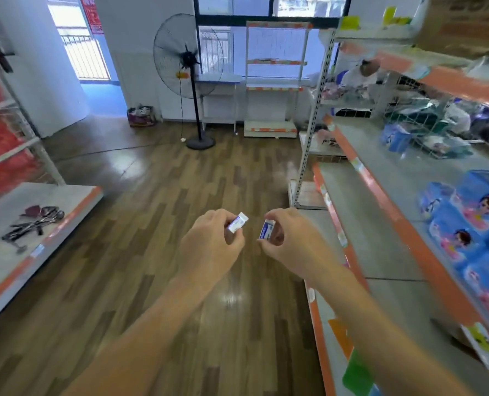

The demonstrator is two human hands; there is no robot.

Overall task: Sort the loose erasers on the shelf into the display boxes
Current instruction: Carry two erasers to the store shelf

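left hand (212,241) pinching a white eraser (238,222), right hand (290,242) pinching another eraser (267,229), both held mid-frame over wood floor (140,212)

L hand (209,244) and R hand (294,244) side by side over floor (151,224) mid-aisle, L eraser (237,222) in one, R eraser (267,229) in other, near but apart. Shelves (380,212) to R, low shelf (23,201) to L, fan (187,57) behind.

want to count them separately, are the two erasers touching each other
Apart. Head view: floor shows between the left eraser, pinched by the left hand, and the right eraser, in the right hand.
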